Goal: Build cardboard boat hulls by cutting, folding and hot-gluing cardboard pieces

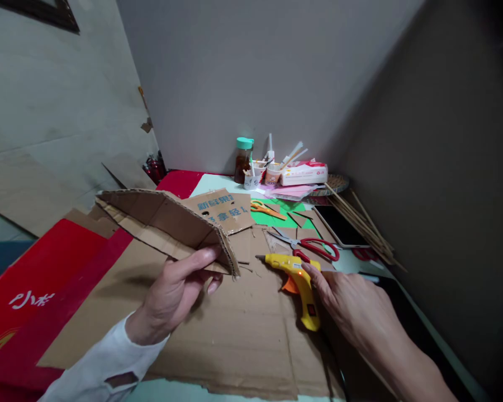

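Observation:
My left hand [182, 293] pinches a folded piece of corrugated cardboard [163, 215] near its right end, thumb on the inner face. The piece is raised above a large flat cardboard sheet [235, 335], its side walls standing up like a shallow tray. My right hand [352, 304] is closed at the rear of a yellow hot glue gun [295, 268] with an orange trigger. The gun's nozzle points left toward the cardboard piece, and its switch glows red. Part of my right fingers is hidden behind the hand. Red-handled scissors [318, 247] lie just behind the gun.
Orange scissors [268, 209] and a printed cardboard piece [222, 209] lie farther back. A tablet [339, 226] and wooden sticks [360, 223] are at the right. Behind stand a lidded jar [243, 159], paper cups [273, 174] and a tissue pack [304, 173]. A red box [37, 279] is at left.

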